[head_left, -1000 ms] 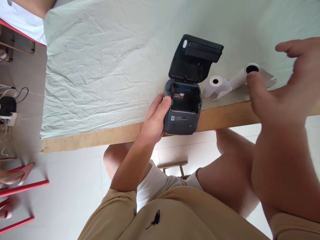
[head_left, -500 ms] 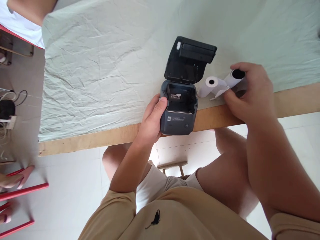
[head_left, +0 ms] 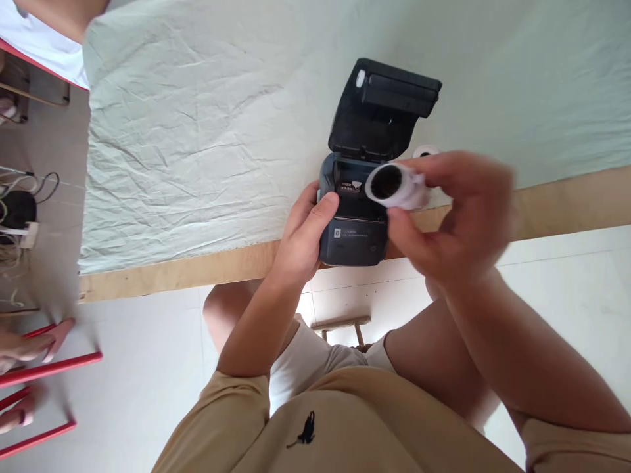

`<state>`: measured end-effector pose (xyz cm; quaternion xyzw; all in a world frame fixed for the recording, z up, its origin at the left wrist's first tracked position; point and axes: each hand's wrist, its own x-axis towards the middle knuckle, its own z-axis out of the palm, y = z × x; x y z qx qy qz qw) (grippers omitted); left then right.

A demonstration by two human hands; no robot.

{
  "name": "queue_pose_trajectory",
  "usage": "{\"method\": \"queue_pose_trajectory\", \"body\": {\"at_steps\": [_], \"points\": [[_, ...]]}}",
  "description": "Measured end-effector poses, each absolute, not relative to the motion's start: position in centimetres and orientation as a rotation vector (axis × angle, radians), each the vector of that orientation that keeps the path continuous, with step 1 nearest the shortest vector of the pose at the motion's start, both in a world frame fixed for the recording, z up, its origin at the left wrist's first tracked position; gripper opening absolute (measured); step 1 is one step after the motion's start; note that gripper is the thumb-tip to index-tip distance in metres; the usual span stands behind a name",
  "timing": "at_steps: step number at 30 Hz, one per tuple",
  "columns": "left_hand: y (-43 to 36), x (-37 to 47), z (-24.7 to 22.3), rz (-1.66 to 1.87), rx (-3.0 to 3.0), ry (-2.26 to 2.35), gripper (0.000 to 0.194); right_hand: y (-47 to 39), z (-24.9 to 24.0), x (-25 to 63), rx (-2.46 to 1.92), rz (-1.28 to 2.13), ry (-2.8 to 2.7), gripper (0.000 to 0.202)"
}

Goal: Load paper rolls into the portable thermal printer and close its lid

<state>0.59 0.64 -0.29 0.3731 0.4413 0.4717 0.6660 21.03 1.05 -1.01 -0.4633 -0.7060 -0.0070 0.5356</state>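
Note:
A dark portable label printer lies at the table's front edge with its lid swung up and its paper bay exposed. My left hand wraps the printer's left side, thumb on top by the bay. Between thumb and fingers, my right hand grips a white paper roll with a wide dark core, held over the right part of the bay. Behind my right hand, a second paper roll with a small core is mostly hidden.
A wrinkled pale green cloth covers the table, and its wooden edge runs along the front. At far left are cables with a power strip, red metal legs and another person's feet. Another person's arm shows top left.
My right hand has lifted the wide-core paper roll from beside the other roll and carried it left over the printer's bay. My left hand keeps its hold on the printer.

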Motion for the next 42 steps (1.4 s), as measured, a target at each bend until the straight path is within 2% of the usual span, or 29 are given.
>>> {"method": "queue_pose_trajectory", "body": {"at_steps": [3,5,8,13,23,27,34,36,39,41,42], "points": [[0.7,0.5,-0.2,1.066,0.861,0.978,0.041,0.8,-0.5,18.9,-1.21,-0.066,-1.78,0.032],[0.7,0.5,-0.2,1.06,0.872,0.981,0.042,1.0,-0.5,18.8,-1.236,-0.059,-1.804,0.028],[0.7,0.6,-0.1,1.057,0.884,1.006,0.044,1.5,-0.6,19.3,-1.209,-0.092,-1.845,0.019],[0.5,0.7,-0.2,1.071,0.905,0.998,0.042,1.4,-0.5,18.7,-1.071,-0.142,-1.796,0.018],[0.5,0.2,-0.4,1.081,1.056,0.995,0.064,0.1,0.0,18.8,-0.911,0.08,-1.796,0.013],[0.5,0.2,-0.4,1.057,1.029,1.019,0.075,0.4,0.4,19.8,-1.011,0.009,-1.631,0.022],[0.6,-0.1,-0.1,1.027,1.067,1.005,0.081,0.8,-0.1,20.6,-1.16,0.082,-1.678,0.055],[0.6,-0.1,-0.2,1.032,1.062,0.994,0.081,0.8,0.1,20.6,-1.114,0.124,-1.622,0.049],[0.6,-0.1,-0.4,1.046,1.046,1.002,0.076,0.3,0.3,20.4,-1.084,0.202,-1.476,0.024],[0.6,-0.1,-0.6,1.059,1.025,1.013,0.081,-0.1,0.0,20.3,-1.071,0.305,-1.46,0.006],[0.5,-0.1,-0.7,1.071,1.017,1.009,0.085,-0.2,-0.4,20.2,-1.063,0.362,-1.475,0.007]]}}
